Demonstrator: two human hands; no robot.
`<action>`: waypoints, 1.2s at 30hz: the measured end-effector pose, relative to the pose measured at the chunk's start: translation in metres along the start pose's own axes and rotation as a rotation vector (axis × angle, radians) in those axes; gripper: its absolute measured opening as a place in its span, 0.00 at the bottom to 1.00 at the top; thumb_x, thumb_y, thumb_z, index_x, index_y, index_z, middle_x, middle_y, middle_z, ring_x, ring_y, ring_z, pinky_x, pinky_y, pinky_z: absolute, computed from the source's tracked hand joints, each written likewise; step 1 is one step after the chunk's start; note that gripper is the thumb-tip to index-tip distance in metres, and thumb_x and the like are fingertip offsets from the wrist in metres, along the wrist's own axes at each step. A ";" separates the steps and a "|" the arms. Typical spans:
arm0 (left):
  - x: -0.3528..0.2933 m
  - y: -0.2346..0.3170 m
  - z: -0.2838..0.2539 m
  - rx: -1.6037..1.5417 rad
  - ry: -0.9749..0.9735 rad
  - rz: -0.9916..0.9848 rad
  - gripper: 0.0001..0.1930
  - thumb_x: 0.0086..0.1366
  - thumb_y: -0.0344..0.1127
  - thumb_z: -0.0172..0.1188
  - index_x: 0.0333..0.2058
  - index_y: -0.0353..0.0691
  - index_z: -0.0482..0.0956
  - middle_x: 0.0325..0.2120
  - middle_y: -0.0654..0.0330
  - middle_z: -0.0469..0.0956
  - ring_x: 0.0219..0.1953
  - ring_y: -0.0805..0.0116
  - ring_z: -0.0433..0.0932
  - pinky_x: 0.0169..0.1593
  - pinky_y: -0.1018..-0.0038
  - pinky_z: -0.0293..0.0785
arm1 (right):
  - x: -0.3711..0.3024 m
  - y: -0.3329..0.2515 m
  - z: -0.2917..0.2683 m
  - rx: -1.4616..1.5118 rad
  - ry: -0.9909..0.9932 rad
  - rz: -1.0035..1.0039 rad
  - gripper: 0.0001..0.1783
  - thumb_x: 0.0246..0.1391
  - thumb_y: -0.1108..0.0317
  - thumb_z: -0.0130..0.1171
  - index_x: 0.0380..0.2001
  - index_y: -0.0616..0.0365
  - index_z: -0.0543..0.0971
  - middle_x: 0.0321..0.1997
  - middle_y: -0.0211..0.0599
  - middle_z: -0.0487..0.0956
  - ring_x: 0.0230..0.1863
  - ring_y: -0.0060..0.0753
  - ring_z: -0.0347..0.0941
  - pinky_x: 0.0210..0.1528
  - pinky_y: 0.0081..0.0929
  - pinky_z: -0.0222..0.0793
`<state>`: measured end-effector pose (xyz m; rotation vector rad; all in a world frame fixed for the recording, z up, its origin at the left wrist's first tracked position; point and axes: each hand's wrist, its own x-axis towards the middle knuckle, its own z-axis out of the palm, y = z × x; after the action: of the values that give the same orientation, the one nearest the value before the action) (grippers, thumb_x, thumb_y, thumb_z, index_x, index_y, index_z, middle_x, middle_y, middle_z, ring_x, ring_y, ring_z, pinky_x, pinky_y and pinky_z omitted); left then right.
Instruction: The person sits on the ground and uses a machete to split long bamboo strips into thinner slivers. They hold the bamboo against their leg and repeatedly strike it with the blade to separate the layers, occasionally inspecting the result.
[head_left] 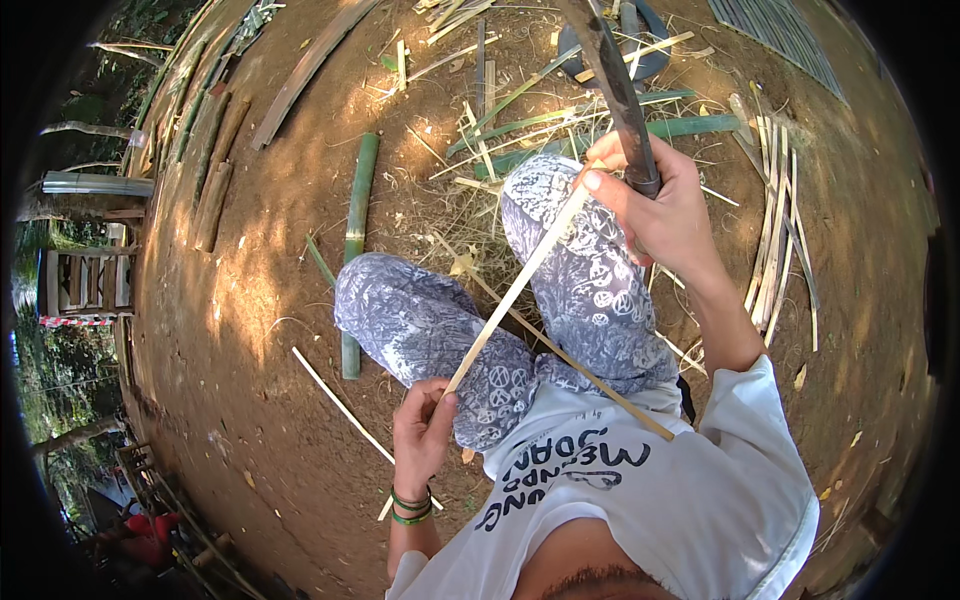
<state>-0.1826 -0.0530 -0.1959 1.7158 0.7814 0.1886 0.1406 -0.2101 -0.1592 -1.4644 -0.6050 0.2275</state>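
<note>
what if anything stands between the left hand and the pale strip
Nothing visible: the left hand pinches the pale strip directly, near its lower end. The right hand holds the upper end, along with a dark-bladed knife.

The dirt ground is carrying a green bamboo pole; split bamboo strips and short logs are lying about.

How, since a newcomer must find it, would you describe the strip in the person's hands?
Start at the patterned trousers. Over them, one pale strip slants from the left hand to the right hand. Unlike the other strip crossing beneath it, it is gripped by both hands.
</note>
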 end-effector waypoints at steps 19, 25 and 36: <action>0.098 0.064 0.078 -0.166 -0.211 0.221 0.16 0.73 0.31 0.53 0.57 0.35 0.75 0.24 0.72 0.67 0.22 0.85 0.60 0.25 0.85 0.57 | -0.006 0.009 -0.009 0.009 0.074 0.136 0.22 0.54 0.68 0.68 0.49 0.67 0.77 0.31 0.37 0.84 0.25 0.13 0.74 0.28 0.14 0.68; 0.120 0.130 0.014 -0.256 0.268 0.623 0.13 0.70 0.26 0.55 0.52 0.32 0.72 0.27 0.63 0.75 0.26 0.78 0.72 0.29 0.82 0.69 | -0.008 -0.007 0.008 0.273 0.054 0.085 0.12 0.59 0.70 0.62 0.43 0.65 0.78 0.25 0.40 0.82 0.12 0.11 0.64 0.15 0.12 0.58; 0.038 0.252 -0.155 -0.657 0.612 1.519 0.09 0.74 0.32 0.48 0.39 0.30 0.70 0.31 0.55 0.70 0.35 0.64 0.71 0.44 0.71 0.76 | -0.040 -0.037 0.049 0.542 -0.345 0.185 0.11 0.60 0.72 0.58 0.43 0.70 0.77 0.18 0.39 0.76 0.10 0.14 0.62 0.10 0.16 0.56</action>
<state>-0.1322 0.0697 0.0710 1.2430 -0.3547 1.8204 0.0745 -0.1920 -0.1331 -0.9568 -0.6219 0.7419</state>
